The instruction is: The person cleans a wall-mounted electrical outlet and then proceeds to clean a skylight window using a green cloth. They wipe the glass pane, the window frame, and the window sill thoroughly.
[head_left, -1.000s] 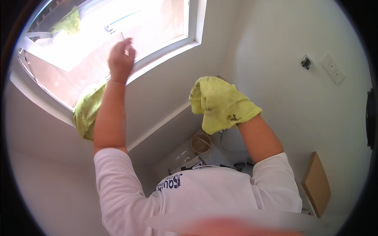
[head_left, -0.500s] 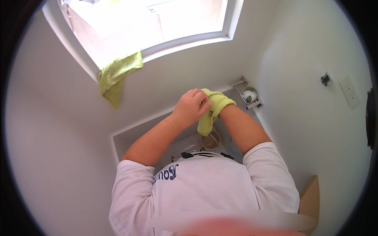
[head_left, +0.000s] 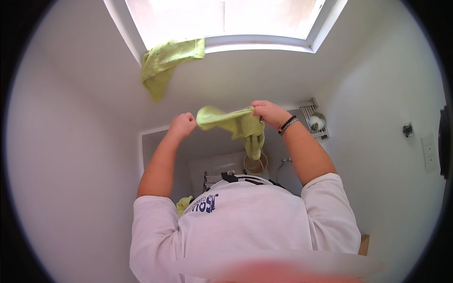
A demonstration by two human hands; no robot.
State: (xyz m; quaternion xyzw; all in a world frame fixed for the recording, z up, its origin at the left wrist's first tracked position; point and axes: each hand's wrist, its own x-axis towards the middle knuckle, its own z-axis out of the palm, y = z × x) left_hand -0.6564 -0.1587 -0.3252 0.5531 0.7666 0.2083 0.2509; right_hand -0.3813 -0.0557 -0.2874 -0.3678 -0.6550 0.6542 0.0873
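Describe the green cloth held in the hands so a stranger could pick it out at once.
Start at the bright window at the top, then drop to the two raised hands below it. The held cloth stretches between the left hand and right hand, one end dangling. The other green cloth drapes over the window sill, untouched.

We find no package, sign or screen here. The one label-like thing is the dark blue print [head_left: 200, 205] on the front of the person's white shirt [head_left: 245, 221], in the lower middle of the frame, a short curved block of lettering with a small emblem beside it. At the lower right edge we see a brown cardboard-coloured corner [head_left: 363, 244] peeking out from behind the shirt sleeve, though we cannot tell whether it is a box.
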